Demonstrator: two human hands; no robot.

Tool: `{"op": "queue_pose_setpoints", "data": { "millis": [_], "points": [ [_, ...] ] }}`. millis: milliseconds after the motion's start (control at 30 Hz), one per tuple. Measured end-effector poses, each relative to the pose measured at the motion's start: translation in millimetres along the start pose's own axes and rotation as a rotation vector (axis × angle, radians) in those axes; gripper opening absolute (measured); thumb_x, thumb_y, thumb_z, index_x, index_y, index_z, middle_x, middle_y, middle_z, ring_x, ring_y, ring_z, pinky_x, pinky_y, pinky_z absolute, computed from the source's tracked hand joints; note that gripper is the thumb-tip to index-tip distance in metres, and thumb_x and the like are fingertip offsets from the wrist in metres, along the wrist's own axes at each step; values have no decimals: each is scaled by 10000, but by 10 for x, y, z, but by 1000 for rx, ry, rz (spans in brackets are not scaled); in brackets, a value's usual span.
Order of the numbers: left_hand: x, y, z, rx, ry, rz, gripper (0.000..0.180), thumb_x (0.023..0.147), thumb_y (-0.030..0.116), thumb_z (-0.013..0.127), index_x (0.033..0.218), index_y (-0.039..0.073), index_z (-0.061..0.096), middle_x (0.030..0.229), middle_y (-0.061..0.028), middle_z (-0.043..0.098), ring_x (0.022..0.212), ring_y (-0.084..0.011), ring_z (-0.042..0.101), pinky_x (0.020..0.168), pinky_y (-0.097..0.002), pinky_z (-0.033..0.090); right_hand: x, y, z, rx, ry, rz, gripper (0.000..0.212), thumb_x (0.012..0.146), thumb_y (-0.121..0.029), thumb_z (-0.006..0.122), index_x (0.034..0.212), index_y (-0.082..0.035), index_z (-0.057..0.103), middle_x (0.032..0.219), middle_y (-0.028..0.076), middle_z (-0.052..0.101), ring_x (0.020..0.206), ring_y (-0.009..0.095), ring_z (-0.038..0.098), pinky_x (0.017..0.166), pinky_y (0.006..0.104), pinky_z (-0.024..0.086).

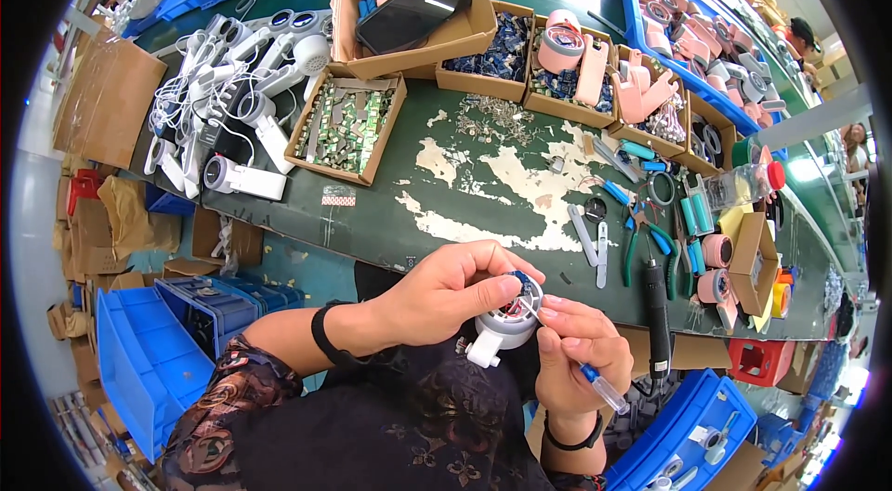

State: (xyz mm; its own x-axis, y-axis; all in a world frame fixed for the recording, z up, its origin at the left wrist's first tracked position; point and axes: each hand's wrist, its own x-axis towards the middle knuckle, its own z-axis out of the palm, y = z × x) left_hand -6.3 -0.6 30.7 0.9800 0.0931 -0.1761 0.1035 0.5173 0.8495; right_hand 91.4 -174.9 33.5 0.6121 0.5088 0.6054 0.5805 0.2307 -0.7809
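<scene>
Around green bench [372, 222], blue crates [135, 352]; boxes [373, 66] atop; left fingers [492, 294] pinching white housing [504, 331]; right fingers [578, 322] pinching screwdriver [609, 391].

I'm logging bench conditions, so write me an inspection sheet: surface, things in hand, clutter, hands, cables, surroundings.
Surface: green table, pale patches near the middle.
Things in hand: round white casing, open, wiring inside; clear-handled screwdriver.
Clutter: small metal parts loose on the table; pliers at right; black phone resting on an open cardboard box.
Hands: left hand grips the casing; right hand holds the screwdriver.
Cables: white cables tangled among white devices at left.
Surroundings: blue bin at lower left; a person beyond, upper right.
</scene>
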Motion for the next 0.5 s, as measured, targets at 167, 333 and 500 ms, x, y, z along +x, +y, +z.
{"op": "queue_pose_setpoints", "data": {
  "millis": [167, 333, 500],
  "points": [
    [6, 10, 10, -6, -5, -2, 211, 1062, 208, 569, 1057, 1, 609, 1317, -177, 614, 1076, -126, 602, 944, -293, 489, 11, 0, -12, -1, -7, 0, 315, 842, 4, 805, 901, -48, 500, 851, 200, 748, 847, 361, 765, 773, 447, 628],
    [1, -5, 13, -24, 1, -8, 221, 1060, 210, 573, 1061, -5, 623, 1309, -166, 623, 1056, -118, 614, 928, -287, 497, -14, -30, -39, -11, -72, 12, 309, 874, 4, 772, 936, -65, 477, 906, 190, 741, 908, 361, 748, 832, 444, 603],
    [4, -14, 7, -17, -2, -13, 224, 1059, 214, 575, 1060, -3, 630, 1301, -162, 632, 1052, -116, 618, 925, -285, 500, -22, -42, -37, -59, -89, -10, 323, 868, -4, 783, 926, -77, 473, 901, 177, 742, 900, 361, 749, 822, 447, 607]
  ]
}}
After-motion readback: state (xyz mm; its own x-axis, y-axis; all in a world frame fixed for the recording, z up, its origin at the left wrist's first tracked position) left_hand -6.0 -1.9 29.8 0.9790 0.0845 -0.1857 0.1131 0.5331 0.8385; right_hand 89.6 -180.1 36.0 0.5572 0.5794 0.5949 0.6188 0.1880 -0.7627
